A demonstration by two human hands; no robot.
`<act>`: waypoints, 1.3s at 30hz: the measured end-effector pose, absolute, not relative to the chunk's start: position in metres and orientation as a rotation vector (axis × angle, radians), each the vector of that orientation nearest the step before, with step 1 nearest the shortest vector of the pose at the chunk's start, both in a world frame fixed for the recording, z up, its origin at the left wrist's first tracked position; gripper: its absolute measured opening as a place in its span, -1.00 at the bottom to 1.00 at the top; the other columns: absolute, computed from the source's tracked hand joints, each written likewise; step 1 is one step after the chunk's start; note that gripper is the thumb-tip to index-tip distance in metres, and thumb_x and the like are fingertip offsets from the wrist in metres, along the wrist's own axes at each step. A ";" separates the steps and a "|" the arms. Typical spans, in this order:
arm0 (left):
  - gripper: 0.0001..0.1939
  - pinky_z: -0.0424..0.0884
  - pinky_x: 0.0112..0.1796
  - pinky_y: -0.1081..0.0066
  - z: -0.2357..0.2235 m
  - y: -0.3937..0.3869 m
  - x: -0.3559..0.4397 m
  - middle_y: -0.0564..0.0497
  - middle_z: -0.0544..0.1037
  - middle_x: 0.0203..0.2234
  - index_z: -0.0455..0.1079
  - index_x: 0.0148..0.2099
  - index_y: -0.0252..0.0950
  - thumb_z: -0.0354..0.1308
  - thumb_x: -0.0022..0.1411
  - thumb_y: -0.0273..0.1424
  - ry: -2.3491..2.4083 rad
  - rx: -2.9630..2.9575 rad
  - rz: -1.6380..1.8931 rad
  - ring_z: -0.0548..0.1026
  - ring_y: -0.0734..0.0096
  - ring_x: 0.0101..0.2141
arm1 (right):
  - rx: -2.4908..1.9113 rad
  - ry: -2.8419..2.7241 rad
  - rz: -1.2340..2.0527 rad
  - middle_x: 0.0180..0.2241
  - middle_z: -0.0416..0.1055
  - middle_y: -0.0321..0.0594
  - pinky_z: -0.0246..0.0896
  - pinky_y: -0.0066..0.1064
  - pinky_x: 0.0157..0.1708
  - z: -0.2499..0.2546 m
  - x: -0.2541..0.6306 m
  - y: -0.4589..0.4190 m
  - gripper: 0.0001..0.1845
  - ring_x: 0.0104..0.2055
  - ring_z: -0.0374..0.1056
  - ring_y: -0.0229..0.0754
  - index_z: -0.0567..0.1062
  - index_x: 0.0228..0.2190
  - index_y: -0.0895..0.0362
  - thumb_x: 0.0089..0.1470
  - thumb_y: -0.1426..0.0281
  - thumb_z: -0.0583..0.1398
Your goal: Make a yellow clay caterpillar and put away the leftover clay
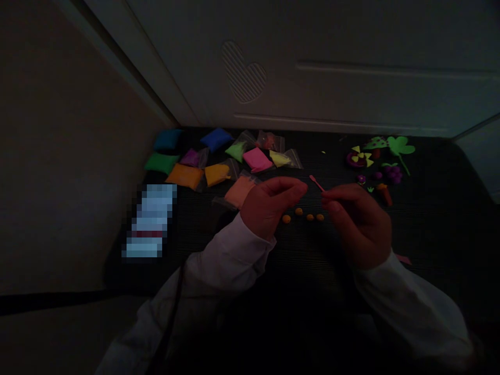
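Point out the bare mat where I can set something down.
Bare dark mat lies right of the right hand, below the clay models. A strip lies between the pixelated packet and the left sleeve. It's crowded along the clay packets and between the hands, around the orange balls and pink clay tool; the left hand is there too.

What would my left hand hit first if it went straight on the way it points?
Probably the small pink plastic tool held in your right hand, just beyond your left hand; depth is hard to judge here.
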State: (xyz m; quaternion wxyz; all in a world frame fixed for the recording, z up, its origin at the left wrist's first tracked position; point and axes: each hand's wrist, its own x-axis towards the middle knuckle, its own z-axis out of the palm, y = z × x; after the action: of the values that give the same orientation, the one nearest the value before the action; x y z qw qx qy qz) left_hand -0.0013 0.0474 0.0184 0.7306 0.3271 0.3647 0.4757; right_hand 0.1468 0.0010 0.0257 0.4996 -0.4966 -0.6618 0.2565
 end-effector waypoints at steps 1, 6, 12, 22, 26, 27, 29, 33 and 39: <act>-0.86 0.23 -0.45 0.52 0.019 0.047 -0.001 0.14 0.43 -0.61 0.42 -0.51 -0.30 0.29 -0.15 -0.36 0.807 0.723 1.052 0.32 0.65 -0.55 | -1.203 -1.599 0.621 -0.37 0.34 -0.27 0.21 -0.33 -0.32 0.026 0.147 0.001 -0.83 -0.33 0.27 -0.25 0.42 -0.28 0.05 0.02 0.46 0.12; -0.71 0.21 -0.47 0.49 0.019 0.049 0.001 0.14 0.36 -0.66 0.33 -0.60 -0.33 0.24 -0.09 -0.22 0.806 0.732 1.091 0.28 0.62 -0.57 | -1.213 -1.594 0.607 -0.38 0.35 -0.26 0.23 -0.30 -0.31 0.025 0.146 0.002 -0.84 -0.33 0.28 -0.23 0.42 -0.29 0.05 0.03 0.45 0.12; -0.77 0.21 -0.46 0.51 0.018 0.048 -0.001 0.14 0.38 -0.64 0.37 -0.58 -0.32 0.27 -0.13 -0.28 0.795 0.747 1.079 0.29 0.63 -0.56 | -1.193 -1.602 0.613 -0.39 0.34 -0.28 0.21 -0.31 -0.30 0.025 0.147 0.002 -0.83 -0.33 0.27 -0.25 0.41 -0.28 0.05 0.03 0.47 0.12; -0.68 0.22 -0.48 0.48 0.020 0.046 0.000 0.10 0.35 -0.68 0.33 -0.64 -0.32 0.20 -0.05 -0.19 0.814 0.791 1.032 0.29 0.59 -0.58 | -1.198 -1.623 0.592 -0.38 0.34 -0.26 0.21 -0.33 -0.34 0.025 0.146 0.003 -0.83 -0.33 0.27 -0.23 0.42 -0.29 0.05 0.01 0.46 0.13; -0.71 0.23 -0.44 0.45 0.015 0.044 -0.002 0.07 0.42 -0.63 0.42 -0.58 -0.29 0.17 0.00 -0.18 0.903 0.962 1.004 0.33 0.53 -0.53 | -1.173 -1.630 0.557 -0.39 0.35 -0.26 0.19 -0.33 -0.36 0.024 0.145 0.003 -0.80 -0.33 0.26 -0.22 0.42 -0.29 0.05 -0.04 0.49 0.17; -0.73 0.24 -0.44 0.46 0.015 0.043 -0.002 0.08 0.44 -0.62 0.44 -0.56 -0.28 0.17 0.01 -0.19 0.911 1.011 1.000 0.34 0.52 -0.52 | -1.157 -1.642 0.556 -0.40 0.35 -0.27 0.18 -0.33 -0.35 0.024 0.145 0.003 -0.79 -0.34 0.26 -0.22 0.42 -0.29 0.06 -0.06 0.49 0.19; -0.77 0.24 -0.44 0.47 0.016 0.042 -0.002 0.10 0.45 -0.61 0.45 -0.56 -0.27 0.17 0.02 -0.24 0.897 1.095 0.986 0.35 0.53 -0.51 | -1.126 -1.662 0.560 -0.42 0.35 -0.28 0.18 -0.32 -0.34 0.024 0.144 0.004 -0.76 -0.35 0.26 -0.24 0.42 -0.29 0.07 -0.08 0.51 0.21; -0.82 0.28 -0.42 0.49 0.023 0.040 -0.002 0.11 0.45 -0.60 0.45 -0.57 -0.28 0.19 0.01 -0.32 0.882 1.235 0.972 0.37 0.54 -0.50 | -1.111 -1.692 0.525 -0.43 0.35 -0.30 0.19 -0.33 -0.34 0.024 0.144 0.005 -0.77 -0.37 0.26 -0.25 0.42 -0.31 0.07 -0.09 0.53 0.21; -0.83 0.29 -0.41 0.49 0.025 0.039 -0.002 0.10 0.47 -0.57 0.46 -0.54 -0.28 0.18 0.03 -0.33 0.900 1.277 0.982 0.40 0.52 -0.48 | -1.142 -1.758 0.459 -0.42 0.41 -0.31 0.20 -0.37 -0.36 0.026 0.146 0.005 -0.82 -0.37 0.30 -0.27 0.44 -0.37 0.07 -0.09 0.54 0.21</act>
State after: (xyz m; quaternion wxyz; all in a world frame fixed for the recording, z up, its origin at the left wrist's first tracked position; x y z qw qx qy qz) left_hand -0.0019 0.0389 0.0249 0.6036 0.5518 0.3889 0.4243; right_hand 0.1458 0.0045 0.0263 0.4775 -0.4678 -0.7197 0.1879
